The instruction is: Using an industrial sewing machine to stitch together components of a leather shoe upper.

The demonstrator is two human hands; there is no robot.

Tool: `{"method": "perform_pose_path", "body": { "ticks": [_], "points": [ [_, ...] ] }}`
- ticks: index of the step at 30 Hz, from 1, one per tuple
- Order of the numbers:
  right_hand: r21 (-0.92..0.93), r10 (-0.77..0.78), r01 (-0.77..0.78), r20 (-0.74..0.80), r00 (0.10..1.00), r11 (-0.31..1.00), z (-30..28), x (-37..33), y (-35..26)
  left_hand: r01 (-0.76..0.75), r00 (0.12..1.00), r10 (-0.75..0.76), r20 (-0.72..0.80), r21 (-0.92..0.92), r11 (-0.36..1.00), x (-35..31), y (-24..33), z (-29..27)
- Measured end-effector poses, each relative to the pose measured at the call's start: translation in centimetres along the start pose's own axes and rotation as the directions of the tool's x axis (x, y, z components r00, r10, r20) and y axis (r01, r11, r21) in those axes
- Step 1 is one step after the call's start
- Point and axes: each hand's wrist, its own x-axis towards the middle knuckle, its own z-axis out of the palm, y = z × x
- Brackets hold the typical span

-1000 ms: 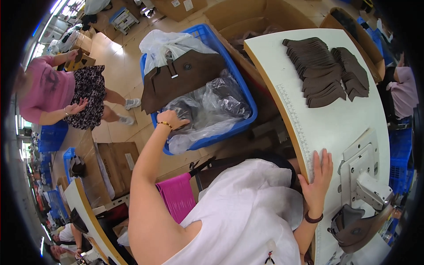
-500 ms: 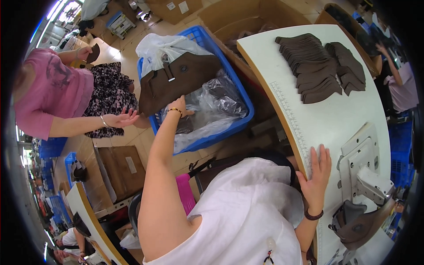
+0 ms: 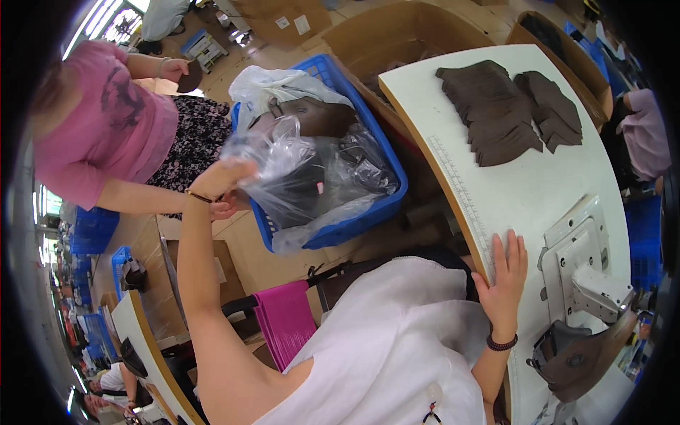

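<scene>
My left hand, smeared by motion, is at the left side of the blue crate, closed on a clear plastic bag that it pulls up and to the left. Inside the crate lies a dark brown leather piece, partly covered by the plastic. A co-worker's hand is just below my left hand and partly hidden by it. My right hand rests flat on the near edge of the white worktable, fingers spread, holding nothing.
Stacked brown leather pieces lie on the table's far part. A white sewing machine stands at the right, with a brown sewn piece beside it. The co-worker in pink stands at the left. Behind the crate is a large cardboard box.
My left hand has moved left from inside the crate, lifting the plastic. The brown leather piece now lies farther back, partly covered. The co-worker has come closer; my right hand stays put.
</scene>
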Motion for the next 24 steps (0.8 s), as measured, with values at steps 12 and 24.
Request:
{"method": "perform_pose_path", "body": {
  "ticks": [12,24],
  "points": [
    [-0.020,-0.018,0.018,-0.014,1.000,1.000,0.2,-0.5,0.2,-0.664,0.588,0.273,-0.761,-0.262,0.700,-3.8,4.8,-6.2],
    [-0.023,-0.007,0.007,-0.023,1.000,1.000,0.3,-0.5,0.3,0.162,-0.276,0.771,-0.574,0.762,0.626,0.2,4.4,-5.5]
  ]
}}
